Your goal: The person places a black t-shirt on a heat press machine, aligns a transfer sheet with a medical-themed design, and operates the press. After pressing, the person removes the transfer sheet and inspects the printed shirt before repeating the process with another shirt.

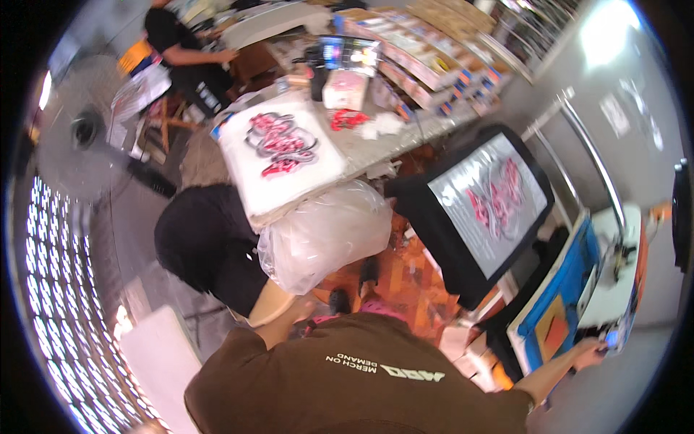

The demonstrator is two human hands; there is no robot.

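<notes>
At the right, my right hand point(588, 354) reaches to the edge of a press-like machine point(611, 278), beside a small dark part with a blue-lit display point(613, 338). Its fingers are too blurred to show whether they grip. A black garment point(434, 217) lies spread on the machine's board, a clear film point(488, 202) with a red and grey design on top. My left hand point(302, 311) is low beside a wooden stool edge point(271, 304), under a plastic-wrapped bundle point(325, 235); its fingers are blurred and partly hidden.
White printed sheets point(289, 155) lie stacked on a cluttered table point(405, 141). A black cloth heap point(206, 239) sits left of the bundle. A fan point(83, 130) stands at the left. Another person point(184, 54) works at the far left. Boxes point(466, 351) are on the floor.
</notes>
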